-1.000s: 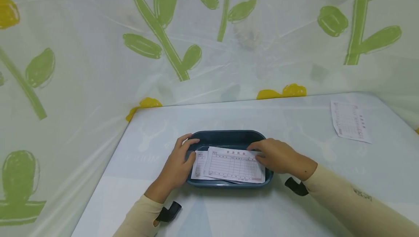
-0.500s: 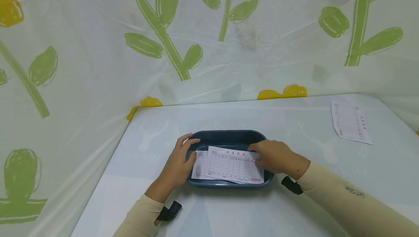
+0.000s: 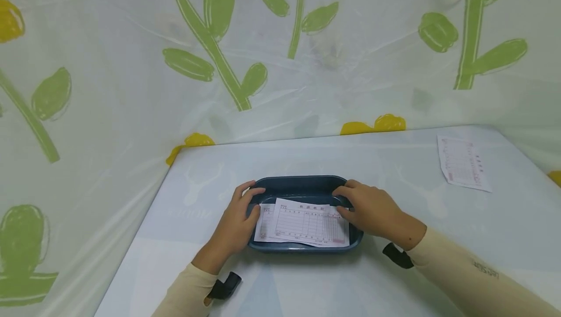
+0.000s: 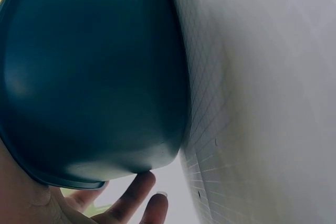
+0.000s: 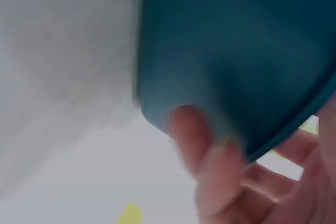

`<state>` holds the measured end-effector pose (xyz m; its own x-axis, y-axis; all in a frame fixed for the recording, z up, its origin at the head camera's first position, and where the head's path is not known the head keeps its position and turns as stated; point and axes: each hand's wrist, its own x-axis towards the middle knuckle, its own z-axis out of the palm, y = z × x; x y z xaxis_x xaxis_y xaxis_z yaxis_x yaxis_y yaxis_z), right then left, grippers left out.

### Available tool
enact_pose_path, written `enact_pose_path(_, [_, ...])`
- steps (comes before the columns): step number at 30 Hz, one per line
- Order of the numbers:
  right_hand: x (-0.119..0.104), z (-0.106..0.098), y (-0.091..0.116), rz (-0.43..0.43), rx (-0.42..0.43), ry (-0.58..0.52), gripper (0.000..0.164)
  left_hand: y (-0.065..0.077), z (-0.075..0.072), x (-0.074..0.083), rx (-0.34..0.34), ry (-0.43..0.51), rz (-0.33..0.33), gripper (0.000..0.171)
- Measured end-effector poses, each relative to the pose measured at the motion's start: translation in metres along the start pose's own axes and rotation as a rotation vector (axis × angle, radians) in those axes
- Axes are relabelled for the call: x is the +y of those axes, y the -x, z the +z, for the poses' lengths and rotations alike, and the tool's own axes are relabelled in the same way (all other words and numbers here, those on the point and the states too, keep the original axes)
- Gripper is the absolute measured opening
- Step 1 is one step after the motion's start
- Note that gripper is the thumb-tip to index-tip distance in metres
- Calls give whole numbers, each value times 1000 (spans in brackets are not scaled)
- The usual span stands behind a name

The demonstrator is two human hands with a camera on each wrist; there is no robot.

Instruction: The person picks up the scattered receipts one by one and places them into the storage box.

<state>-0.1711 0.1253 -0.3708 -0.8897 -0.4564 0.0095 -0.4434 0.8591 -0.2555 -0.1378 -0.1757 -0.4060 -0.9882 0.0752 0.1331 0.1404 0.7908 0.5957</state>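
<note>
A dark blue plastic tray (image 3: 302, 188) stands on the table, with several printed receipt slips (image 3: 302, 224) lying overlapped in it. My left hand (image 3: 234, 219) holds the tray's left end, thumb near the slips and fingers over the rim. At the other end my right hand (image 3: 372, 210) grips the right rim. In the left wrist view, fingertips of the left hand (image 4: 126, 198) touch the outer wall of the tray (image 4: 94, 66). The right wrist view has the right hand (image 5: 231, 177) curled at the tray's outer corner (image 5: 226, 51), slightly blurred.
A single printed slip (image 3: 463, 163) lies at the far right of the pale table (image 3: 298, 288). Behind the table hangs a white curtain (image 3: 131, 78) with green leaves and yellow flowers. Black wrist devices (image 3: 225, 285) sit under both wrists.
My right hand first reached further in over the slips' right edge, then drew back to the tray's right rim. The top slip shifted slightly left. The left hand stayed in place on the tray.
</note>
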Motion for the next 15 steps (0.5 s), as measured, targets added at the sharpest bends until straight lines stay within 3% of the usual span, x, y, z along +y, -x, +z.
enact_pose_path(9, [15, -11, 24, -49, 268, -51, 23, 1, -1, 3, 1, -8, -8, 39])
enact_pose_path(15, [33, -20, 32, 25, 307, -44, 15, 1, -1, 3, 3, -10, -7, 40])
